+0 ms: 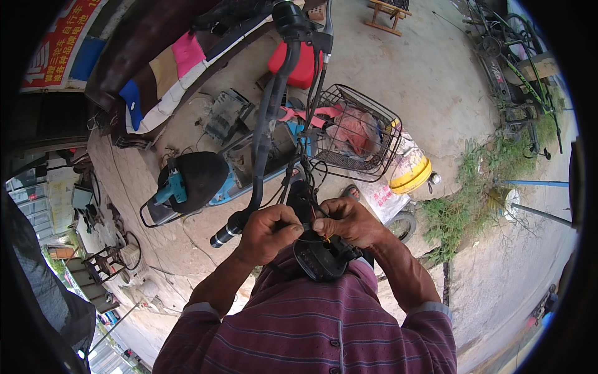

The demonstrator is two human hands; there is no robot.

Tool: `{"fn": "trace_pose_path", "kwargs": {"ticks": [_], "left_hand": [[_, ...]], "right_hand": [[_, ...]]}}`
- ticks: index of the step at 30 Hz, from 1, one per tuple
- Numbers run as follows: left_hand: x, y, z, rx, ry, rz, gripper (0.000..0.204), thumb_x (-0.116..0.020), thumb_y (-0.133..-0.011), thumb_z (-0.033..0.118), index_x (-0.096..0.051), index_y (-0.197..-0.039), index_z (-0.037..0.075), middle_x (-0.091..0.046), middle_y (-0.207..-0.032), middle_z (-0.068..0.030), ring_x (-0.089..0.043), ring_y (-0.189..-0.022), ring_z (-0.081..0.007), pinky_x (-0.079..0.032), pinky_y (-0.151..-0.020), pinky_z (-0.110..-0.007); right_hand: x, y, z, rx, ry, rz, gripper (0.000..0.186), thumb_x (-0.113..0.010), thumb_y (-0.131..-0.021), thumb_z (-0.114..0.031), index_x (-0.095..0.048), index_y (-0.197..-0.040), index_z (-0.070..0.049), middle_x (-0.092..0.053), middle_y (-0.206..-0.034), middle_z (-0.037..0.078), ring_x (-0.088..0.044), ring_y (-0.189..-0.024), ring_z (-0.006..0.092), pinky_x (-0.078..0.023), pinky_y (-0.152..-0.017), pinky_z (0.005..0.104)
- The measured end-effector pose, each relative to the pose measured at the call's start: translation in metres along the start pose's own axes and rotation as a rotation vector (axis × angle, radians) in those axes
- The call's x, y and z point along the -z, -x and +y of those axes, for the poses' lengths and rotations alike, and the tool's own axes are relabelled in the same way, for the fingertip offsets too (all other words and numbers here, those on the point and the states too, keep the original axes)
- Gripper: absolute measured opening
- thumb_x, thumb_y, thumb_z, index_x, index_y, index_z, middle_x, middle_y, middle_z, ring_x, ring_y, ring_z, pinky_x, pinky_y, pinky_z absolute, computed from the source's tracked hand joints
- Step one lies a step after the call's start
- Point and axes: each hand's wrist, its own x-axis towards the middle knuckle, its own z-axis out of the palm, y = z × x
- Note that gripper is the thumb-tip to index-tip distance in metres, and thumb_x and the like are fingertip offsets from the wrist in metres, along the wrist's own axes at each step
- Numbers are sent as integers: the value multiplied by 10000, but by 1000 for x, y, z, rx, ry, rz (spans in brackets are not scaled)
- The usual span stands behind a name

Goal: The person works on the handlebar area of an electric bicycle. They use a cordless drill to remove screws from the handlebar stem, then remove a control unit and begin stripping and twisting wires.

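Note:
My left hand (271, 234) is closed in a pinch on what looks like a thin dark wire (309, 240). Beside it, my right hand (352, 222) pinches several thin wires, with bits of yellow and red showing at its fingertips. Both hands are close together over a black plastic housing (319, 258) in front of my chest. Ahead of them run the dark cables and the bent black handlebar (273, 112) of an electric bike, one grip (225, 235) just left of my left hand. The exact wire ends are hidden by my fingers.
A black wire basket (361, 159) holds a pinkish bag. To the left, a teal power drill (174, 187) lies on a black seat (202, 171). Beyond are a red container (299, 64), a yellow-rimmed bucket (411, 176), and parked bicycles (529, 81) beside weeds.

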Motion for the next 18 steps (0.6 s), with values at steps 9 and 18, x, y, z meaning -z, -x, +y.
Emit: {"fn": "trace_pose_path", "kwargs": {"ticks": [9, 18], "left_hand": [[5, -1, -1, 63, 167, -19, 51, -647, -923, 56, -622, -898, 19, -541, -735, 31, -440, -614, -19, -348, -564, -198], [4, -2, 3, 13, 121, -41, 58, -651, -908, 41, -619, -866, 15, -536, -745, 26, -449, -653, -24, -349, -575, -214]], "right_hand": [[4, 5, 3, 45, -33, -14, 239, -731, -939, -214, -670, -1023, 2, -643, -829, -9, -578, -761, 59, -462, -698, 225], [-3, 8, 7, 128, -65, 67, 207, -766, -908, -206, -629, -887, -51, -592, -787, -36, -522, -725, 57, -416, -667, 222]]}}
